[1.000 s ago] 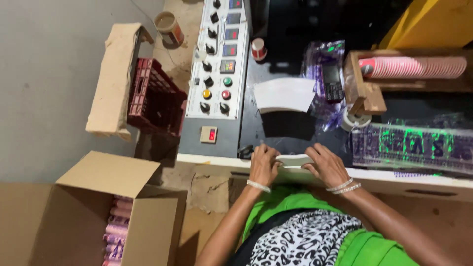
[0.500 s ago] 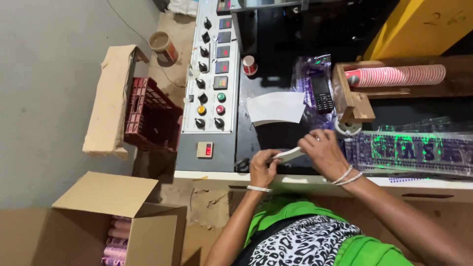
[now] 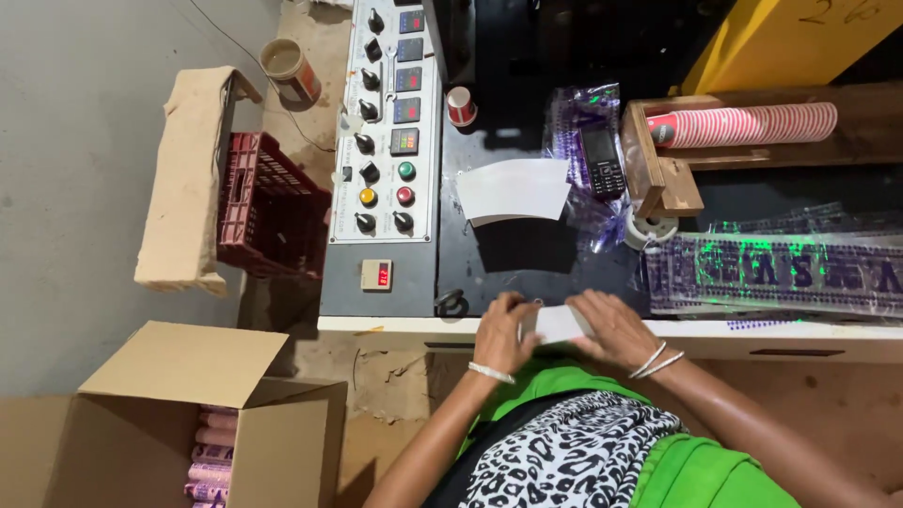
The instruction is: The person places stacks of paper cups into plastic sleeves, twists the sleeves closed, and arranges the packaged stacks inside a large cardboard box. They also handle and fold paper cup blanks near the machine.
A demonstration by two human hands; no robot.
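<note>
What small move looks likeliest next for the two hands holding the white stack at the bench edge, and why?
Probably squaring the white paper stack against the bench edge. The left hand and the right hand grip its two ends, close to the body, so it seems to be held for evening up. One fan-shaped white sheet already lies further up on the dark machine top, a possible place to set it afterwards.

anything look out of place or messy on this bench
A mobile phone lies on crumpled purple plastic wrap beside the control panel, odd among the work materials. Both hands hold a flat white piece.
</note>
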